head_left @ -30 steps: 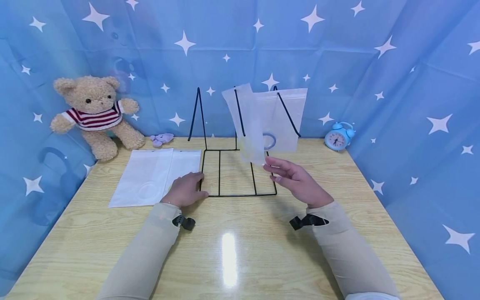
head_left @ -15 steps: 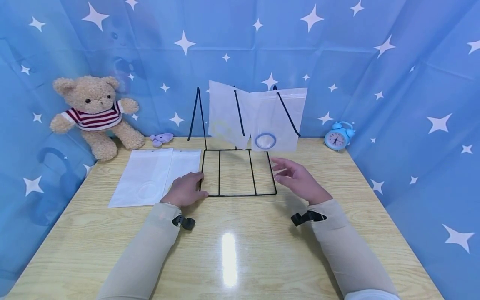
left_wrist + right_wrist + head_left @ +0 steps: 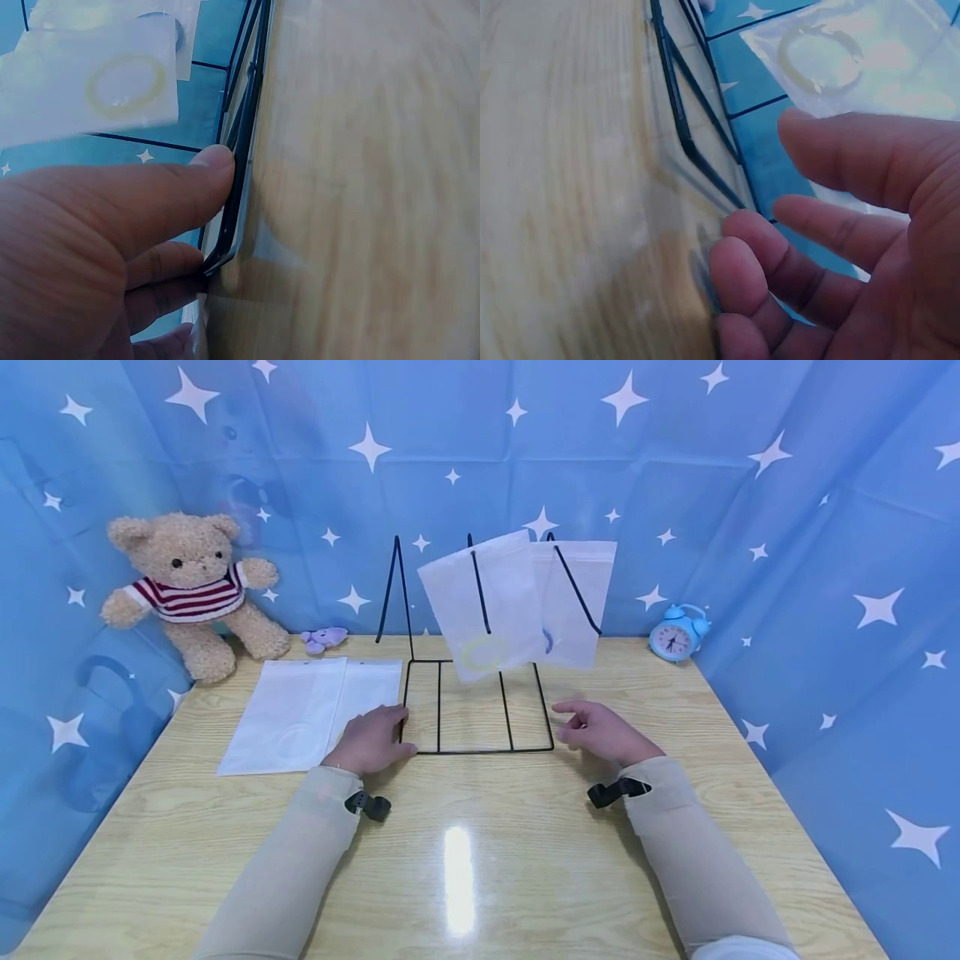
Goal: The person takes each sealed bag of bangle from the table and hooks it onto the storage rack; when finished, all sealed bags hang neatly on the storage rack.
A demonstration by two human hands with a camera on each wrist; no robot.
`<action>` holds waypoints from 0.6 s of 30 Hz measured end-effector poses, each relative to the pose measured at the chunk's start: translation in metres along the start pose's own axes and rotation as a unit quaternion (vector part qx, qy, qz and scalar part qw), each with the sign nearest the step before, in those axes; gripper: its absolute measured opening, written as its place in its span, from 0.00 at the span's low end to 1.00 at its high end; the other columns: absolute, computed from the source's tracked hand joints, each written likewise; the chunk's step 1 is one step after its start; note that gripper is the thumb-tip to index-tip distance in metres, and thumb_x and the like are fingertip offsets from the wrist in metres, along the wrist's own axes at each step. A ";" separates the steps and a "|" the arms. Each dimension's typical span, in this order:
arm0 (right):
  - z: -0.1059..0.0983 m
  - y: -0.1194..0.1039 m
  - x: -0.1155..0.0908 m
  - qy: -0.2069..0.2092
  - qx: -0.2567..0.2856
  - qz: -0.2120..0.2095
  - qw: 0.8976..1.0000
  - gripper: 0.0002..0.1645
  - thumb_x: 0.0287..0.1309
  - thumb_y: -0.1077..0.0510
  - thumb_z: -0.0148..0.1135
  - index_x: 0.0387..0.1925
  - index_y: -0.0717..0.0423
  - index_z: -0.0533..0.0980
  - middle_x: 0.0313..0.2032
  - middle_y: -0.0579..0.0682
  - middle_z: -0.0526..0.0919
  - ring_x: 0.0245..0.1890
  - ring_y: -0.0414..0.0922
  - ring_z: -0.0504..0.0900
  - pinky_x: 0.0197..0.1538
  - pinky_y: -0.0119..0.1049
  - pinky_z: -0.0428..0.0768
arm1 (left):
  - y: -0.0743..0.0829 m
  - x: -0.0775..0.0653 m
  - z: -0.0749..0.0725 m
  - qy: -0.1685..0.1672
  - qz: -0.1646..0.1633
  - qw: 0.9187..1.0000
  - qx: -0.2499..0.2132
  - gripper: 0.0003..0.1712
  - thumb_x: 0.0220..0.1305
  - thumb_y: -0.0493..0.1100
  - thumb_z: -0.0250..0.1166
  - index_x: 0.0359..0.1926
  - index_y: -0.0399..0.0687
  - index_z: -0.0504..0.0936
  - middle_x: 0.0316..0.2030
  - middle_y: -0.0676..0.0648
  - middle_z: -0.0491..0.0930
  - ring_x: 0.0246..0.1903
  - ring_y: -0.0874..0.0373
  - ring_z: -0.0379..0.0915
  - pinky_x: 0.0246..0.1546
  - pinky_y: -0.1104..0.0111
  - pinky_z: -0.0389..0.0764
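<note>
A teddy bear point(image 3: 197, 597) in a striped top leans by a starry blue curtain point(image 3: 315, 410) at the back left corner of a wood-grain tabletop point(image 3: 540, 877); a small purple toy point(image 3: 324, 639) lies beside it near the back edge, and a light-blue alarm clock point(image 3: 671, 642) stands at the back right corner. Toward the left edge, a left flat bag point(image 3: 292, 710) and a right flat bag point(image 3: 369, 689) lie side by side (whether one overlaps the other is hard to tell). A black wire rack point(image 3: 472, 752) stands on the back half of the tabletop, between those bags and the clock, its base seemingly longest from left to right and its three prongs pointing toward the near edge. On the middle prong point(image 3: 481, 596) hangs a translucent bag with a yellow ring point(image 3: 513, 610), tilted so that its lower end swings right. It blocks part of the bag with a blue ring point(image 3: 573, 639), which hangs nearly straight from the right prong point(image 3: 577, 592); the left prong point(image 3: 386, 593) is bare. The left hand point(image 3: 369, 739) grips the rack's near left corner between thumb and fingers, covering the near end of the right flat bag. The right hand point(image 3: 602, 733) is released, its fingers loosely bent around nothing, just beside the right side of the rack's base.
</note>
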State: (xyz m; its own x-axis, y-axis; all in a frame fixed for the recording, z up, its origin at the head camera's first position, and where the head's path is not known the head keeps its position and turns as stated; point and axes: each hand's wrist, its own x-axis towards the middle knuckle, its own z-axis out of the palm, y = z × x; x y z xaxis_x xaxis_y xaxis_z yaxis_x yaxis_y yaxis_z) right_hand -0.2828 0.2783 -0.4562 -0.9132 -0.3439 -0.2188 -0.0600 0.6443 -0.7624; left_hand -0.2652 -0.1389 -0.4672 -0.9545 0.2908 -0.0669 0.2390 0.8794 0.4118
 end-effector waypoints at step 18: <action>0.010 0.000 0.005 0.003 -0.025 0.010 1.000 0.38 0.67 0.56 0.70 0.76 0.54 0.70 0.38 0.53 0.80 0.33 0.48 0.74 0.33 0.40 0.74 | -0.003 0.001 0.001 0.008 0.000 1.000 -0.014 0.42 0.71 0.53 0.70 0.77 0.37 0.68 0.75 0.35 0.69 0.75 0.35 0.63 0.73 0.38 0.65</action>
State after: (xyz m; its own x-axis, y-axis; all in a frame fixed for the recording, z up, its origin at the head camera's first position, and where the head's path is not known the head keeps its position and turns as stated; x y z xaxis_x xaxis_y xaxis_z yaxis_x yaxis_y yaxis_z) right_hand -0.2831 0.2699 -0.4633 -0.9167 -0.3266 -0.2303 -0.0612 0.6842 -0.7267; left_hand -0.2669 -0.1406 -0.4688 -0.9573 0.2843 -0.0529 0.2339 0.8688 0.4364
